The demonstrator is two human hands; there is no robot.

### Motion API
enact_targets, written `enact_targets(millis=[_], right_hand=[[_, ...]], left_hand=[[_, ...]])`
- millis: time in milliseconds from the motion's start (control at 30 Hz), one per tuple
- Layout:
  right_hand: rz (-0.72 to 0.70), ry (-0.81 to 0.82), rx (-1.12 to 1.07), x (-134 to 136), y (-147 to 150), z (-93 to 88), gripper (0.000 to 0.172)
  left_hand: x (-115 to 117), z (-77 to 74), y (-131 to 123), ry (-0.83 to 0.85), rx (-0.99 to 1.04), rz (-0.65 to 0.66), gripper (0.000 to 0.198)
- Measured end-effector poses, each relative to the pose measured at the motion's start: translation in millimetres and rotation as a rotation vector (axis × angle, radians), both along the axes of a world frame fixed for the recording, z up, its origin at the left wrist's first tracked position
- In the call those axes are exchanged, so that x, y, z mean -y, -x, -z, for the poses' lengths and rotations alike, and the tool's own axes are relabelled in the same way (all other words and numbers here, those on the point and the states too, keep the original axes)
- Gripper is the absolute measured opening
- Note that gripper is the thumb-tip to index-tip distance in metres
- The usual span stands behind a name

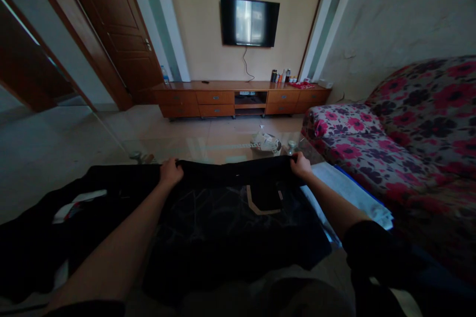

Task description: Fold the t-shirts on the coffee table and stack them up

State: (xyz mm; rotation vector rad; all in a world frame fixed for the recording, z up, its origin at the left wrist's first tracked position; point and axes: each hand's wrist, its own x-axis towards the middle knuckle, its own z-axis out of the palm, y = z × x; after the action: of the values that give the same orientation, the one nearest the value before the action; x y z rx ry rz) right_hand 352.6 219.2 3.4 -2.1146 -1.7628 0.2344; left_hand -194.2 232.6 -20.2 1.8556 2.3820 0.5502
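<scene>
A dark garment (223, 213) lies spread in front of me on a glass table (219, 144). It has a faint line pattern and a black pocket-like patch edged in tan. My left hand (171, 173) is closed on the far left part of its black upper edge. At the far right end of that edge my right hand (301, 165) is closed too, and the edge runs fairly straight between them. Another black garment (122, 183) with a white and red patch lies to the left. Pale blue cloth (349, 198) lies under and beside my right forearm.
A floral sofa (405, 153) stands on the right. Beyond the table's far edge is a white bin with a bag (266, 142). A wooden TV cabinet (215, 101) with bottles and cans stands along the far wall, below a television (250, 22). A wooden door (115, 25) is at left.
</scene>
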Motion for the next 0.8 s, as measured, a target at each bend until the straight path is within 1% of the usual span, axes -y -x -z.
enact_targets(millis=[67,100,133,167,200,233,267,300,333,367,400,433,467,533,633,667,733,800], right_hand=[[-0.018,0.046,0.063,6.7,9.6,10.8,0.058],[-0.004,0.045,0.119,11.3,15.6,14.0,0.064],[-0.001,0.024,0.187,16.4,22.6,16.0,0.066],[-0.014,-0.009,0.259,21.4,30.7,17.1,0.062],[-0.060,-0.037,0.324,26.1,39.6,17.9,0.055],[-0.144,-0.047,0.374,30.2,49.3,18.7,0.045],[-0.249,-0.031,0.404,33.1,59.4,20.1,0.037],[-0.348,0.004,0.414,34.8,69.5,22.1,0.031],[-0.417,0.047,0.406,34.8,79.1,24.7,0.028],[-0.443,0.080,0.388,33.1,87.7,27.8,0.027],[-0.442,0.096,0.364,29.7,94.9,31.0,0.028],[-0.430,0.100,0.337,24.6,100.6,33.9,0.029],[-0.422,0.097,0.310,18.3,104.6,36.4,0.030],[-0.428,0.098,0.261,3.7,108.8,40.1,0.038],[-0.391,0.134,0.201,-14.9,111.9,44.6,0.064],[-0.360,0.151,0.191,-18.8,113.4,46.7,0.069],[-0.288,0.178,0.190,-22.9,117.4,51.7,0.069],[-0.233,0.178,0.202,-23.5,121.6,56.9,0.065]], left_hand=[[6.4,15.6,-7.4,0.086,-0.019,0.022,0.069],[11.9,20.9,-11.9,0.102,-0.042,0.019,0.074],[18.5,24.1,-17.1,0.091,-0.075,0.012,0.076],[25.4,25.4,-23.2,0.055,-0.114,0.008,0.075],[32.0,25.1,-30.0,-0.001,-0.158,0.029,0.071],[37.8,23.6,-37.7,-0.052,-0.194,0.086,0.065],[42.3,21.7,-46.1,-0.081,-0.217,0.186,0.056],[45.2,19.9,-54.9,-0.082,-0.226,0.312,0.045],[46.4,18.7,-63.7,-0.061,-0.224,0.438,0.036],[45.7,18.4,-72.0,-0.032,-0.216,0.546,0.030],[43.3,19.3,-79.4,-0.005,-0.202,0.615,0.030],[39.3,21.2,-85.2,0.016,-0.180,0.653,0.032],[34.1,24.1,-89.4,0.025,-0.149,0.660,0.034],[21.9,31.9,-92.0,0.009,-0.062,0.618,0.037],[8.0,46.6,-85.3,-0.006,0.049,0.517,0.049],[6.1,51.6,-81.9,0.012,0.053,0.489,0.054],[6.7,60.8,-76.1,0.053,0.011,0.437,0.058],[10.2,67.7,-73.3,0.047,-0.051,0.359,0.061]])
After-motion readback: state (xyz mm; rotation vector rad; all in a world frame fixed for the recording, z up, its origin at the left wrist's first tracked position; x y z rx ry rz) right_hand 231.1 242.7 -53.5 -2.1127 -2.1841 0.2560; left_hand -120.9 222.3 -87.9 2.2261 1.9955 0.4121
